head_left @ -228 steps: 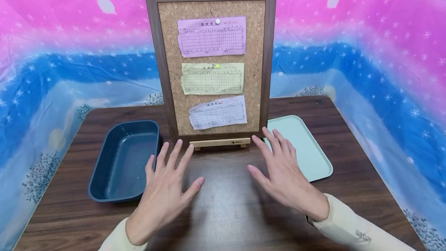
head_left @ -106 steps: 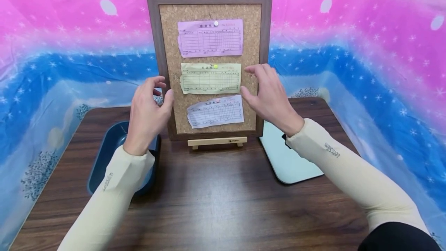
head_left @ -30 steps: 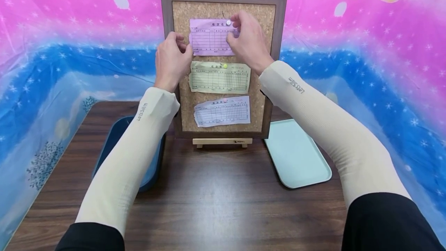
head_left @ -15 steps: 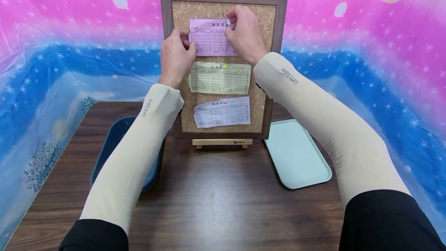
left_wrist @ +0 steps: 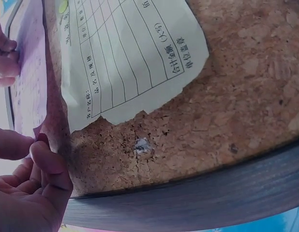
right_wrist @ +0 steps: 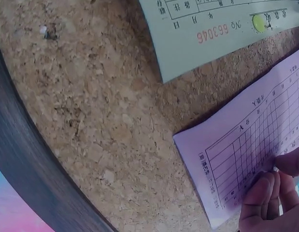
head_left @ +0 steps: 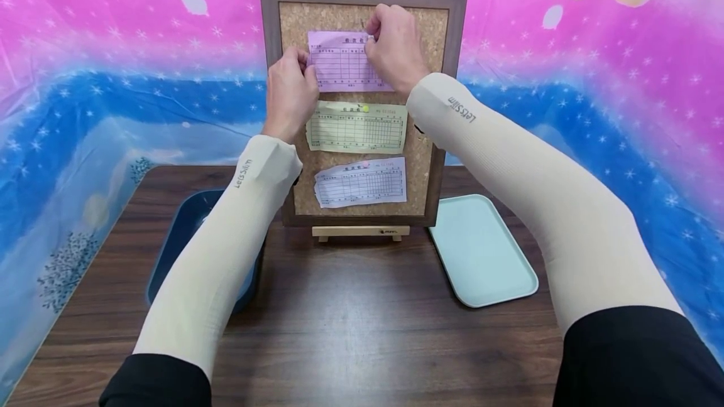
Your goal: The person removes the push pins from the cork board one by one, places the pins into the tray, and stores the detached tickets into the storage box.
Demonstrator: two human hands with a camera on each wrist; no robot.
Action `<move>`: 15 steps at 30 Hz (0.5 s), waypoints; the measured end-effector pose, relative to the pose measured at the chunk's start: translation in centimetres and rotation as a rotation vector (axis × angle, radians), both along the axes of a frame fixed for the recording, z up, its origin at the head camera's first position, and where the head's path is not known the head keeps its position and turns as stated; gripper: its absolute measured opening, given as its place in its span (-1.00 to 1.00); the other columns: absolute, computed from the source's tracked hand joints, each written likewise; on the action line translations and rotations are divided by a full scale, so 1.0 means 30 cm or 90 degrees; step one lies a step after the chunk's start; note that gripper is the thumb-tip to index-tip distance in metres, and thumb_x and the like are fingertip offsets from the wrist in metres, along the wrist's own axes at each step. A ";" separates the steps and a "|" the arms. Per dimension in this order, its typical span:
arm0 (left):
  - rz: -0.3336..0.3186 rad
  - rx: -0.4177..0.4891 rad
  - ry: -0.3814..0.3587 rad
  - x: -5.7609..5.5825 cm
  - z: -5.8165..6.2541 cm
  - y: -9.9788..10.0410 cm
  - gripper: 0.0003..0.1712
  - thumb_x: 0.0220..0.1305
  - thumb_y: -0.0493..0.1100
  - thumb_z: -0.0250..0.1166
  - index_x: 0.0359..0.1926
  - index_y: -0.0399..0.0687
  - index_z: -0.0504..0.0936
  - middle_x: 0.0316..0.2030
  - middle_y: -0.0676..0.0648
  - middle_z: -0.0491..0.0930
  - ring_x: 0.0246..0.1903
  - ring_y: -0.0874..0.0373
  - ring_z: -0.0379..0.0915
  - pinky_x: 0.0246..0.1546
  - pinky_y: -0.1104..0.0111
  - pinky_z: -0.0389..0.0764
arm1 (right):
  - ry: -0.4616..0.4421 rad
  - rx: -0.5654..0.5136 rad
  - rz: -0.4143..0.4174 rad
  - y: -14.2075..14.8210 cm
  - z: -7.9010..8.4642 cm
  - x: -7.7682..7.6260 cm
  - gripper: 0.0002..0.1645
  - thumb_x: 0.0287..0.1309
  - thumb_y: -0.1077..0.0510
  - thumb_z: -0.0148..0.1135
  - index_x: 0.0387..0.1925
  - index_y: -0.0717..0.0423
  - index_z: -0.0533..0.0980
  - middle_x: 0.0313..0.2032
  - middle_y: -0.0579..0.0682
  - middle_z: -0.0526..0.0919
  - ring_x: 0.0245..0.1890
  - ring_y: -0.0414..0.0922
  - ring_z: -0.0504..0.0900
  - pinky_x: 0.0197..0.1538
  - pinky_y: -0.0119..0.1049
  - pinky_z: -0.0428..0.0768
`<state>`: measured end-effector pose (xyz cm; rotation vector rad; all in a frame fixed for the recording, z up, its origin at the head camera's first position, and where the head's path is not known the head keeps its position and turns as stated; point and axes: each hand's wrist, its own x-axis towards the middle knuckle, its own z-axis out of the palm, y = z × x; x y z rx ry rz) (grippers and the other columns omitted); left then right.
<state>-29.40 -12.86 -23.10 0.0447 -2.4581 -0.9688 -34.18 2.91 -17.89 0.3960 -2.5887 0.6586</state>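
Note:
A lilac receipt slip is at the top of a framed corkboard. My left hand pinches the slip's left edge between thumb and forefinger, as the left wrist view confirms. At the slip's upper right, my right hand has thumb and fingers closed on a push pin; only a tiny pale bit of it shows in the right wrist view. Below hangs a pale green receipt under a yellow-green pin. Lowest is a slightly tilted bluish-white receipt with a pink pin.
The board leans on a small wooden easel on a dark wood table. A dark blue basin stands at the left, partly behind my left forearm. To the right lies a flat mint tray. Patterned cloth hangs behind.
Both hands have risen from above the table to the top slip. Over the last second, the left fingers closed on its edge and the right fingers covered the white pin.

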 end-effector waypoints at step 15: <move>-0.005 0.005 -0.002 0.002 0.003 -0.003 -0.79 0.26 -0.13 -0.12 -0.19 -0.09 0.38 -0.30 -0.01 0.47 -0.31 0.19 0.35 -0.31 0.37 0.35 | -0.039 -0.042 -0.023 -0.012 0.012 -0.005 -0.82 -0.09 0.23 0.09 -0.35 0.05 0.53 -0.31 -0.07 0.56 -0.26 -0.17 0.46 -0.14 -0.41 0.35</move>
